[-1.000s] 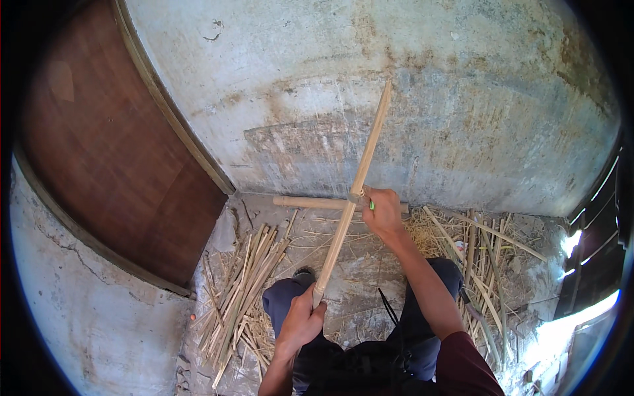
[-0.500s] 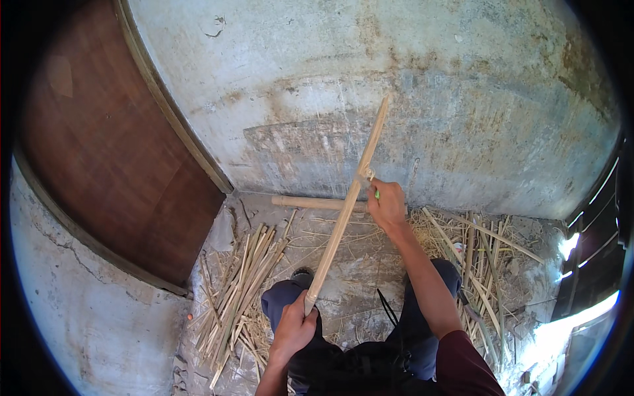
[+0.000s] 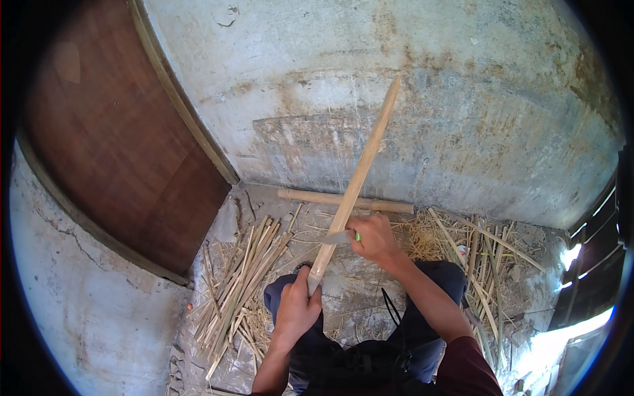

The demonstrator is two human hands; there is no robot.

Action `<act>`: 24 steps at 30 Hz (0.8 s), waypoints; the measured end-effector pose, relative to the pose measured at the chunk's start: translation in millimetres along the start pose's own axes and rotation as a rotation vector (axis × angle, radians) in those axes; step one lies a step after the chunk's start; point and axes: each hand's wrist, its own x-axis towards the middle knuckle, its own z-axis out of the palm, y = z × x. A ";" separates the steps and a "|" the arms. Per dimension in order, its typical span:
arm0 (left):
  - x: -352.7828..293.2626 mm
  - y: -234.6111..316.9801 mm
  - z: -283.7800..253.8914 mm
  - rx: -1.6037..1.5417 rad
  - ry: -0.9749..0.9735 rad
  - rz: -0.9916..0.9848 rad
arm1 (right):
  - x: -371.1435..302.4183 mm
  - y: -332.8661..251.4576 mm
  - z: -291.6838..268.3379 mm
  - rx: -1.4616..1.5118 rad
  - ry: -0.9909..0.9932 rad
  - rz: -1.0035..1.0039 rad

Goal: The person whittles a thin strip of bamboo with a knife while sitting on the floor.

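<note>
A long pale bamboo strip slants up and away in front of me, its tapered far end against the wall's backdrop. My left hand is closed round the near end, above my left knee. In my right hand is a knife with a green handle, mostly hidden by the fingers. Its blade lies across the strip, a short way beyond my left hand.
A bamboo pole lies along the foot of the stained wall. Split strips are piled at left, more strips and shavings at right. A brown door panel stands at left.
My right hand has drawn the knife down along the bamboo strip toward my left hand. The strip's far end sits slightly higher in view, and the curl of shaving at the blade is gone.
</note>
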 end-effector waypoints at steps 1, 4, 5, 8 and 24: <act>3.3 0.2 1.5 0.002 0.008 -0.004 | -2.7 -5.0 4.7 0.006 -0.002 -0.007; 15.0 1.4 7.1 -0.056 0.098 0.055 | -9.3 -18.5 15.0 -0.051 -0.007 -0.048; 19.4 5.9 6.4 -0.060 0.084 0.066 | -10.4 -23.4 14.1 -0.058 -0.035 -0.042; 25.4 4.5 14.5 -0.078 0.096 0.096 | -11.7 -29.5 19.3 -0.029 -0.054 -0.012; 28.5 -11.4 30.8 -0.057 0.150 0.182 | -3.7 -23.8 28.5 -0.011 0.026 0.023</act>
